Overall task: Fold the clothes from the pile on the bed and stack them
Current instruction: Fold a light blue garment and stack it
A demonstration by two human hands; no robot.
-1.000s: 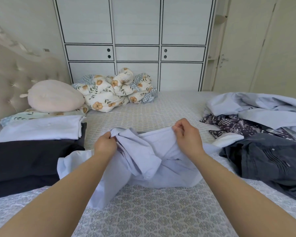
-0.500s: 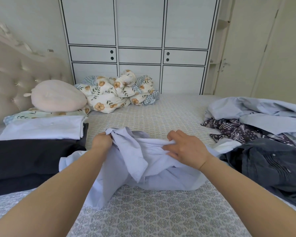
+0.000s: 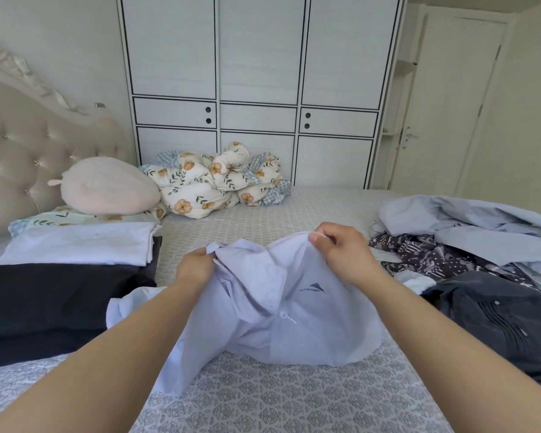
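A pale lilac shirt (image 3: 294, 326) with a small dark logo lies crumpled in the middle of the bed. My left hand (image 3: 194, 270) grips its collar area at the left, and my right hand (image 3: 341, 254) pinches its upper edge at the right, lifting the fabric off the bed. To the right lies the unfolded pile: light blue garments (image 3: 469, 223), a dark patterned piece (image 3: 431, 257) and a dark grey shirt (image 3: 512, 317). At the left sits the folded stack: a white top (image 3: 82, 245) behind black garments (image 3: 44, 298).
The patterned bedspread (image 3: 278, 401) stretches toward me. A pink round cushion (image 3: 107, 185) and a bunched floral quilt (image 3: 213, 182) lie near the tufted headboard (image 3: 22, 145). A white wardrobe (image 3: 256, 89) stands behind the bed, with a door (image 3: 444, 104) at the right.
My right hand has regripped the shirt's upper edge and raised it, turning the logo side into view. My left hand keeps its hold on the collar.
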